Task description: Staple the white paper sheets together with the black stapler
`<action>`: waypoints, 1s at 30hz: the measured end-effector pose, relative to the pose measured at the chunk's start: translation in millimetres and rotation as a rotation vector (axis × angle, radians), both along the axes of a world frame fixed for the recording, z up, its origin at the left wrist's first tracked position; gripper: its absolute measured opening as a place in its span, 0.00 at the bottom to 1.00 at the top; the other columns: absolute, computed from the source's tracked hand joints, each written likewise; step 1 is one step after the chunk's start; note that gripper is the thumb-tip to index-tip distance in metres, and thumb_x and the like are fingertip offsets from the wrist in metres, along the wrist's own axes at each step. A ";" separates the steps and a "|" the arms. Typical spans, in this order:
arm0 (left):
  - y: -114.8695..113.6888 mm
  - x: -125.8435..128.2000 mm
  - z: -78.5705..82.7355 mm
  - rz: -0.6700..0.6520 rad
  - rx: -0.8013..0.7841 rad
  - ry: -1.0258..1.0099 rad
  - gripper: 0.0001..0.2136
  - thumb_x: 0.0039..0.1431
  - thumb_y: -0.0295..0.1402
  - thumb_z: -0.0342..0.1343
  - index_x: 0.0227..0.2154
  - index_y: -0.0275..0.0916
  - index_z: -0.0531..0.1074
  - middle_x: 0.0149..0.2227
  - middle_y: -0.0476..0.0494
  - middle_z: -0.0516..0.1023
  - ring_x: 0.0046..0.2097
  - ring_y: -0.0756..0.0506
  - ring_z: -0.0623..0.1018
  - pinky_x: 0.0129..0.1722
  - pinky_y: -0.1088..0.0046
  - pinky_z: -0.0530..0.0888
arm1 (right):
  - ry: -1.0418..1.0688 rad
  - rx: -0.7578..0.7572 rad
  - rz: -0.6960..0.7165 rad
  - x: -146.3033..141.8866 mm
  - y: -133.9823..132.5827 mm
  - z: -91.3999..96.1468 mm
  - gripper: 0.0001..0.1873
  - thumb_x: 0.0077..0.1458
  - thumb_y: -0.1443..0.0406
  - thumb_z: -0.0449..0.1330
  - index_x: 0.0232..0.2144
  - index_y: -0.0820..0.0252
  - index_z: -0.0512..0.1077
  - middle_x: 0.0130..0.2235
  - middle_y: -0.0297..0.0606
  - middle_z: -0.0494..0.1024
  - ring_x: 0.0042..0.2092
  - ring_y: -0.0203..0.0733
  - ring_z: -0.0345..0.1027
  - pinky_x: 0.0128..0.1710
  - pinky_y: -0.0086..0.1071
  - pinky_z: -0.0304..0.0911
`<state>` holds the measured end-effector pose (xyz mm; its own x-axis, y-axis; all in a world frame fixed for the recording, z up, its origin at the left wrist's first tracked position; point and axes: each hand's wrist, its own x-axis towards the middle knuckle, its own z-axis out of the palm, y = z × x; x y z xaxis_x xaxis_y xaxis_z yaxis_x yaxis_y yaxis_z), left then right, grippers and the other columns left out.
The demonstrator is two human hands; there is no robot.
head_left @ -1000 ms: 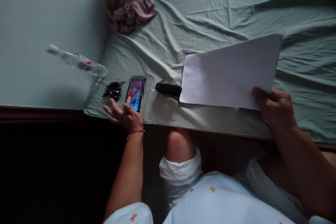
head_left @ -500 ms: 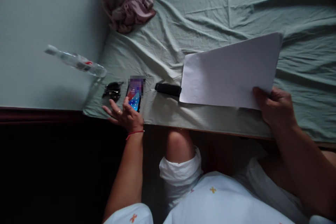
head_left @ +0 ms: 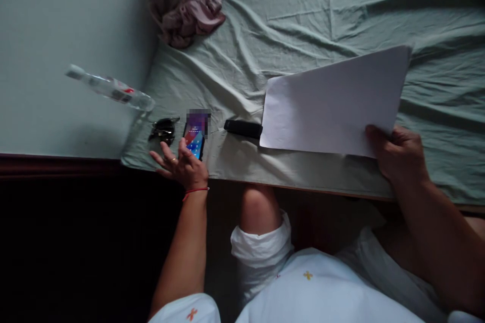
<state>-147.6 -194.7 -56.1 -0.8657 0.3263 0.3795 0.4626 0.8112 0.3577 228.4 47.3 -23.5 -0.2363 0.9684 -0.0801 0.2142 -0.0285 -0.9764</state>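
My left hand [head_left: 185, 164] rests over the lower part of a smartphone [head_left: 194, 142], fingers spread and the thumb or a finger on its lit screen, which shows a keypad. The phone lies on the sheet near the bed's edge. My right hand [head_left: 401, 154] grips the lower right corner of a stack of white paper [head_left: 329, 103], thumb on top. The paper's right side is raised and its left end is low, beside a black oblong object [head_left: 243, 128] that it partly covers or touches. Folded sunglasses [head_left: 163, 131] lie just beyond my left fingers.
A clear plastic bottle [head_left: 117, 92] lies or leans at the far left, by the wall [head_left: 68, 15]. Crumpled pink cloth [head_left: 193, 15] sits at the back left. The green bed sheet [head_left: 288, 35] is wrinkled, and the bed's front edge runs above my knees.
Both hands stay almost in place. On the phone's screen, the row of small marks above the keypad looks different. The view shifts very slightly.
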 end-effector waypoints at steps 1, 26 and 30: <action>-0.3 -0.4 -0.4 0.000 -0.002 -0.001 0.26 0.74 0.44 0.37 0.61 0.45 0.75 0.75 0.38 0.56 0.76 0.27 0.46 0.70 0.32 0.42 | -0.001 -0.002 -0.001 0.1 -0.1 0.3 0.11 0.51 0.57 0.58 0.30 0.59 0.70 0.29 0.30 0.64 0.27 0.27 0.54 0.27 0.25 0.51; -1.1 1.9 1.0 0.006 0.106 0.128 0.26 0.73 0.39 0.35 0.63 0.29 0.65 0.68 0.26 0.64 0.74 0.36 0.55 0.74 0.53 0.50 | -0.009 -0.012 0.013 0.9 -1.0 3.0 0.11 0.50 0.57 0.58 0.30 0.60 0.68 0.28 0.30 0.63 0.27 0.27 0.53 0.26 0.24 0.50; -0.3 3.4 4.2 0.017 0.082 0.098 0.26 0.72 0.38 0.34 0.64 0.31 0.64 0.69 0.27 0.63 0.75 0.36 0.54 0.74 0.52 0.49 | -0.020 -0.007 0.012 0.6 -1.1 3.4 0.12 0.50 0.56 0.58 0.30 0.60 0.69 0.28 0.31 0.63 0.27 0.27 0.53 0.26 0.24 0.50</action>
<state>-144.2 -195.0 -52.0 -0.8282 0.2762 0.4876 0.4850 0.7892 0.3767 229.0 46.2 -20.0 -0.2466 0.9648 -0.0914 0.2337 -0.0324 -0.9718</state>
